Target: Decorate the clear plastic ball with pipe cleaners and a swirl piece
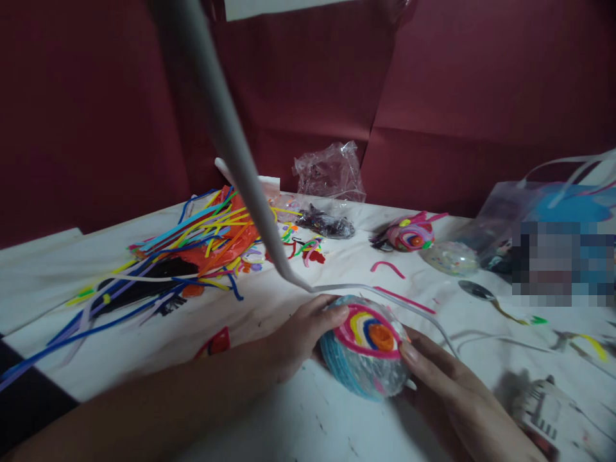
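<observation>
Item, held: a round, clear, glossy ball [397, 372] with pale-blue strands round one side and an eye motif of pink, yellow, dark blue and orange [382, 336], kept over the near middle of the white, marbled bench [312, 423]. Grip, left hand [305, 327]: part open around the ball, thumb on the motif's pink rim. Grip, right hand [443, 375]: likewise part open, thumb at the rim's opposite end; its underside hold cannot be told. Hazard, pressure: the strands look soft, so a hard thumb could dent, smear or lift the pink outline. Hazard, slip: the bare surface looks smooth, and if either hand eases off unevenly the ball could turn, drop and roll toward the near edge. Hazard, snag: a thin pale-grey cord [356, 286] runs just behind both hands; a knuckle catching it could jolt the hold. Hazard, pick-up: a straight pink strip [404, 299] lies beside the cord, where a dragged cord could shift it or stick to it. Hazard, right side: a white, blocky electrical-looking unit [553, 410], toward the near right corner, could knock the right wrist on a wide swing.
</observation>
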{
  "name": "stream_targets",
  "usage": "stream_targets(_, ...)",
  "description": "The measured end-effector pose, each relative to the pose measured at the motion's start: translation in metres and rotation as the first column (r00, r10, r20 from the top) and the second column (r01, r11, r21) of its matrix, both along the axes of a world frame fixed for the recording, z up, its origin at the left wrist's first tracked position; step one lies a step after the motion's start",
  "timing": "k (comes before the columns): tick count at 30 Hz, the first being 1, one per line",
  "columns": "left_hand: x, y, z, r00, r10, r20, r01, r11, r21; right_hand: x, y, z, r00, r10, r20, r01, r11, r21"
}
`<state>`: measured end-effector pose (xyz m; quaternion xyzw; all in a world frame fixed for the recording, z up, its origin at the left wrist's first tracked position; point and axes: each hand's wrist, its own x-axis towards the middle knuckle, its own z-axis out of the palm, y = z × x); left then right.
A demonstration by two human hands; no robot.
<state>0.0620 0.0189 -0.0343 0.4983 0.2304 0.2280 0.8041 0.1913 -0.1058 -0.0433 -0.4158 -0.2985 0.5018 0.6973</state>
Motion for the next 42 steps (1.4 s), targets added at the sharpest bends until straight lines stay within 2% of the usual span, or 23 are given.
stream_targets(4,0.0,0.0,-0.001,0.999,0.002,0.053,-0.001,1.0,-0.021,0.002,-0.001,-0.001,1.0,0.001,-0.001,-0.001,1.0,-0.02)
stream_targets(9,0.001,0.001,-0.002,1.0,0.003,0.031,-0.002,1.0,-0.024,0.002,0.0,-0.003,0.999,0.027,-0.025,-0.026,1.0,0.011)
stream_targets(14,0.001,0.001,-0.002,0.997,-0.007,0.083,0.009,1.0,-0.02,0.002,0.0,-0.004,0.999,0.042,-0.005,-0.042,0.999,0.035)
stream_targets(20,0.002,0.0,-0.001,0.991,-0.038,0.125,0.039,0.999,-0.005,0.001,0.0,-0.001,1.0,-0.007,-0.015,0.007,1.0,0.001)
stream_targets(35,0.001,0.002,-0.003,0.998,-0.023,0.051,0.022,1.0,0.02,0.0,-0.001,0.0,1.0,-0.009,-0.019,0.009,1.0,0.003)
stream_targets(40,0.001,0.005,-0.011,0.988,-0.142,0.055,0.14,0.989,0.041,-0.001,0.001,0.002,0.993,-0.108,-0.048,0.103,0.991,-0.086)
stream_targets(42,0.001,0.006,-0.013,0.99,-0.132,0.051,0.132,0.991,0.003,0.001,0.001,0.002,0.989,-0.14,-0.044,0.133,0.982,-0.134)
